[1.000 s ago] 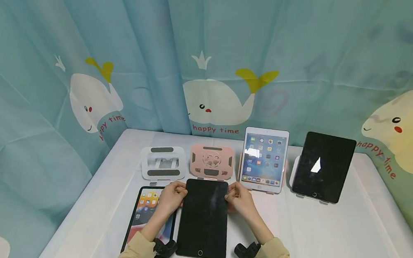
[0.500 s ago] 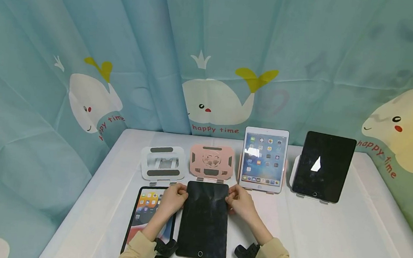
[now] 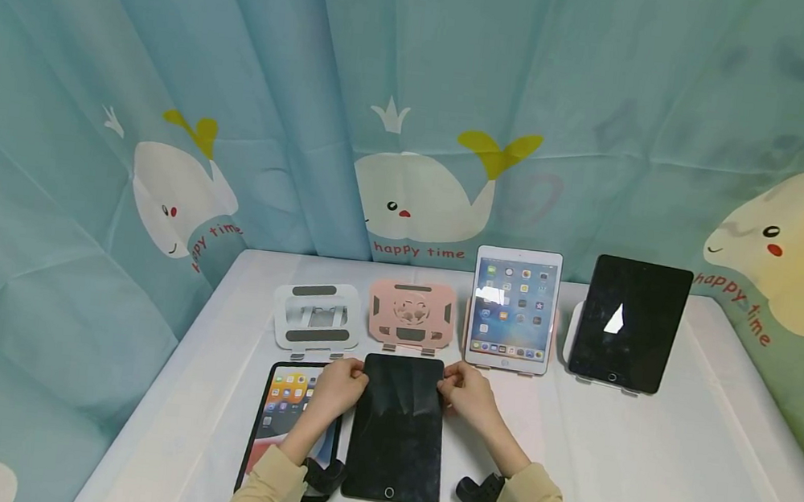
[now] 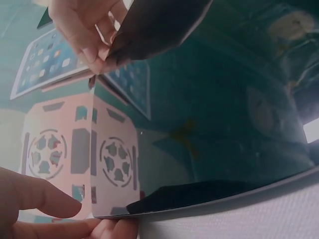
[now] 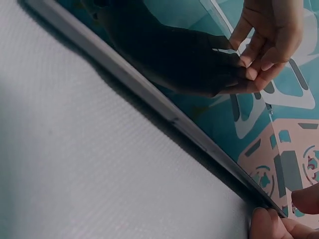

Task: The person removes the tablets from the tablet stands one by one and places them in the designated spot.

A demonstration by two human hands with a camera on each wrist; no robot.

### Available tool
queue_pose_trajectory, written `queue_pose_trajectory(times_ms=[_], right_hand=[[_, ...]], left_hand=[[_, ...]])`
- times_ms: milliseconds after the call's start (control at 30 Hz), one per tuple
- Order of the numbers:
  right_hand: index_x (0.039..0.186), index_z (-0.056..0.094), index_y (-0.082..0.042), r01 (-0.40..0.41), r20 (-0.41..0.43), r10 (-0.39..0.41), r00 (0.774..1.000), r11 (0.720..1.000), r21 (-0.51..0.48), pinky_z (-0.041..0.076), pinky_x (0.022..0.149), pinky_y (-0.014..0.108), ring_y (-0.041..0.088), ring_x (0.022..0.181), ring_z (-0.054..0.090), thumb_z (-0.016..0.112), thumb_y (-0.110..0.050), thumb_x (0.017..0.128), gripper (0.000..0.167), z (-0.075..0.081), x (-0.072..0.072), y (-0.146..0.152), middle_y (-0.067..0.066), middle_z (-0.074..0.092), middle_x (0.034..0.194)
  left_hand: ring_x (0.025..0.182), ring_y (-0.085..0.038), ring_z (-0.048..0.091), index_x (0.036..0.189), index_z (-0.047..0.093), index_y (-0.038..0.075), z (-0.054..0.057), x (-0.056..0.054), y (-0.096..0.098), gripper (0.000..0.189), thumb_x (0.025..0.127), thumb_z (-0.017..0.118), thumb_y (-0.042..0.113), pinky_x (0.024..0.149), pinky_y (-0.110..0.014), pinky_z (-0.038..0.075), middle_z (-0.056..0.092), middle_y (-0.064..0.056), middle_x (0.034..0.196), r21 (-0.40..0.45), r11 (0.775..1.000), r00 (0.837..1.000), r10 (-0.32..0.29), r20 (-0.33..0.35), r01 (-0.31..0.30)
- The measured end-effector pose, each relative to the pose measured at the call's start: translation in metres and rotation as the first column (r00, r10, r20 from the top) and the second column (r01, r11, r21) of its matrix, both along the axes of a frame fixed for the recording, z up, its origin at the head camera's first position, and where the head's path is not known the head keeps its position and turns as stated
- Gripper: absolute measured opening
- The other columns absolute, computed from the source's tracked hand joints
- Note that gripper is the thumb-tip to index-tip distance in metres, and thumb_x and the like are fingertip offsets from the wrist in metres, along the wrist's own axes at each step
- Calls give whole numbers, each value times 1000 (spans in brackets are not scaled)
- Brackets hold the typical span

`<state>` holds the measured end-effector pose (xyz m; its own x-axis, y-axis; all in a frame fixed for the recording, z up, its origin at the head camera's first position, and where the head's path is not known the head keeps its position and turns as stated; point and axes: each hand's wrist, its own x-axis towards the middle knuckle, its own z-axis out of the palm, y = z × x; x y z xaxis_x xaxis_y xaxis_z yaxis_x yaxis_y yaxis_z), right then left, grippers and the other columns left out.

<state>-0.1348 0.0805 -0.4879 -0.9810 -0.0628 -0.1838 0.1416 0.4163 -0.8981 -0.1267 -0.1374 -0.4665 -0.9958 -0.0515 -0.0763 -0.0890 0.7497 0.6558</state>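
Note:
A dark-screened tablet [image 3: 395, 436] lies in front of me, its round button towards me. My left hand [image 3: 338, 386] grips its far left corner. Opposite, my right hand [image 3: 471, 399] pinches the far right corner. In the left wrist view the left fingers [image 4: 119, 229] are under the tablet's edge and the thumb is above. A narrow shadow runs beneath the tablet's side edge [image 5: 174, 122] in the right wrist view. Just beyond its far edge stands a pink folding tablet stand [image 3: 411, 316] with cut-outs; the glossy screen mirrors it.
Left of the pink stand is a white tablet stand [image 3: 321, 296]. A tablet with a lit screen [image 3: 277, 417] lies partly under my left forearm. At the back right, a white tablet [image 3: 516, 294] and a black tablet [image 3: 631, 326] lean on stands. A curtain [image 3: 420, 59] hangs behind the table.
The tablet's far edge has come down slightly towards me, away from the pink stand, whose lower hooks show more. Both hands have kept their grip at the corners.

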Motion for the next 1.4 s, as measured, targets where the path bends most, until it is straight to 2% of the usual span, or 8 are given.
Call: queue_pose_trajectory(times_ms=[167, 500, 767, 967, 1133, 1267, 1400], right_hand=[[102, 61, 9, 2, 15, -2, 1000, 1000, -23, 54, 51, 29, 12, 57, 58, 61, -1, 86, 18, 1, 0, 2, 11, 62, 76], [103, 61, 9, -2, 58, 5, 998, 998, -57, 55, 53, 29, 13, 61, 59, 59, -3, 87, 20, 2, -1, 5, 13, 64, 79], [106, 60, 10, -70, 68, 72, 995, 997, -44, 55, 55, 31, 14, 63, 62, 58, -5, 90, 22, 4, -4, 11, 16, 66, 84], [109, 60, 9, -127, 89, 130, 988, 991, -35, 56, 57, 30, 13, 64, 61, 57, -7, 92, 24, 5, -5, 18, 15, 65, 84], [110, 61, 7, -134, 71, 135, 988, 991, -22, 56, 59, 30, 14, 66, 61, 57, -7, 93, 23, 4, -4, 27, 15, 65, 85], [110, 62, 6, -113, 34, 114, 993, 993, -16, 55, 61, 29, 15, 69, 61, 57, -6, 93, 22, 5, -3, 35, 16, 66, 91], [110, 62, 6, -89, -2, 89, 996, 996, -6, 53, 60, 24, 15, 71, 61, 57, -5, 92, 22, 6, -4, 42, 17, 66, 94]], left_hand=[[73, -20, 53, 93, 68, -5, 0, -1, -2, 19, 83, 56, 7, 66, -29, 40, 59, -7, 75, -12, 1000, 1000, -20, 11, 20], [81, -23, 57, 108, 68, -8, 0, -2, -4, 31, 86, 55, 10, 74, -37, 49, 67, -14, 91, 11, 1000, 999, -28, 42, 27], [83, -23, 57, 111, 67, -6, 2, -2, -4, 32, 88, 54, 11, 76, -39, 49, 69, -16, 101, 16, 999, 998, -31, 63, 30], [85, -23, 59, 115, 66, -4, 6, -2, -2, 32, 89, 54, 12, 77, -40, 50, 69, -16, 103, 51, 998, 997, -35, 67, 32], [80, -21, 55, 113, 67, -3, 8, -3, 2, 31, 88, 54, 11, 73, -36, 47, 67, -13, 99, 66, 997, 997, -39, 63, 34], [75, -18, 51, 113, 67, -2, 10, -4, 6, 31, 88, 54, 11, 68, -30, 41, 65, -11, 94, 69, 997, 998, -48, 51, 44], [73, -17, 49, 112, 68, 0, 11, -6, 11, 30, 88, 54, 11, 67, -30, 39, 64, -9, 94, 67, 996, 997, -66, 36, 64]])
